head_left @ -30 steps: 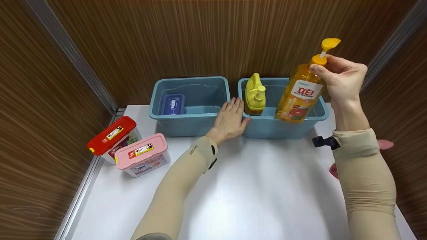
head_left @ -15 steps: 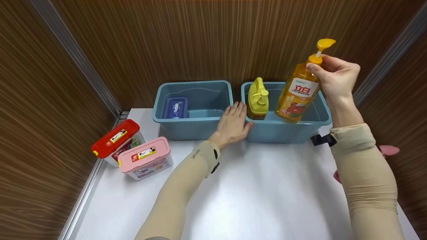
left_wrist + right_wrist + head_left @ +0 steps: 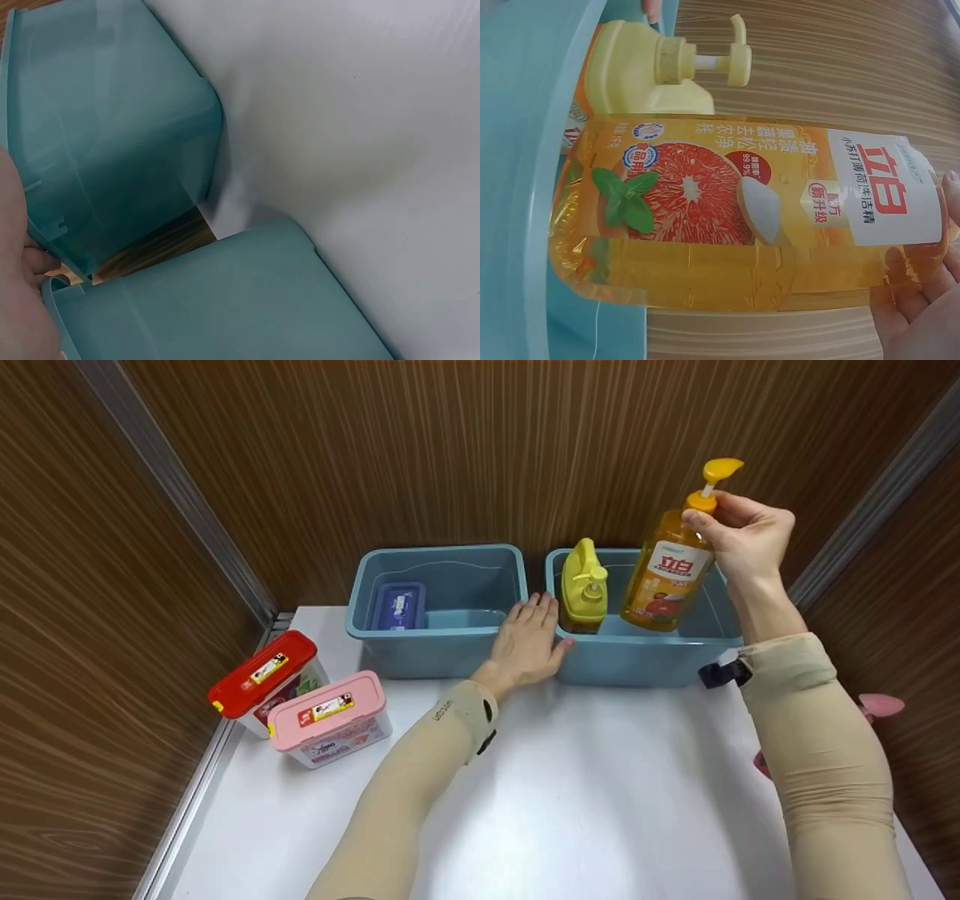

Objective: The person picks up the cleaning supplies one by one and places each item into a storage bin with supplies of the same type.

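Note:
My right hand [image 3: 752,540] pinches the neck of an orange pump bottle [image 3: 667,577], tilted, its base inside the right blue bin [image 3: 645,660]. In the right wrist view the bottle [image 3: 742,217] spans the picture, fingers [image 3: 930,300] at its neck. A yellow pump bottle [image 3: 583,589] stands at that bin's left end. My left hand [image 3: 527,643] lies with extended fingers between the right bin and the left blue bin [image 3: 427,652], touching their rims. The left wrist view shows part of that hand [image 3: 19,277] by both bins.
A purple-lidded box [image 3: 398,606] sits in the left bin. Red-lidded [image 3: 262,671] and pink-lidded [image 3: 330,712] tubs stand on the white table [image 3: 555,810] at the left. Pink objects [image 3: 881,705] lie partly behind my right arm. Wood-grain panels [image 3: 450,450] enclose the table.
My right hand has moved left and lower with the orange bottle, whose base has gone from over the front rim to inside the right bin. My left hand stays between the bins.

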### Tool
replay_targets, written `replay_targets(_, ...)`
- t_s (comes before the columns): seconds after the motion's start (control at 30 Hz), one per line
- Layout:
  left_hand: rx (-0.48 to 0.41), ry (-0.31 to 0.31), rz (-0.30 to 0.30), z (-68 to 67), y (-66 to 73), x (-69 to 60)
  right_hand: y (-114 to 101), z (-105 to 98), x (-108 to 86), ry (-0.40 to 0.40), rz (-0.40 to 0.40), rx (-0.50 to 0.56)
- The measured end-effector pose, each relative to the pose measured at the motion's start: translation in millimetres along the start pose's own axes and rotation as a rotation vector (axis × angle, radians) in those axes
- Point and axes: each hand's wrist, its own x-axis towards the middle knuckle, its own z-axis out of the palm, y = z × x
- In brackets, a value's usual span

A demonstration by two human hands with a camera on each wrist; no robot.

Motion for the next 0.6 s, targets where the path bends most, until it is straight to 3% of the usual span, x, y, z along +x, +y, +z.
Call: replay_targets(0.6,-0.019,0.003,0.006,-3.1,0.2,-0.2,18.6,-1.4,13.2,-0.061,0.006,0.006)
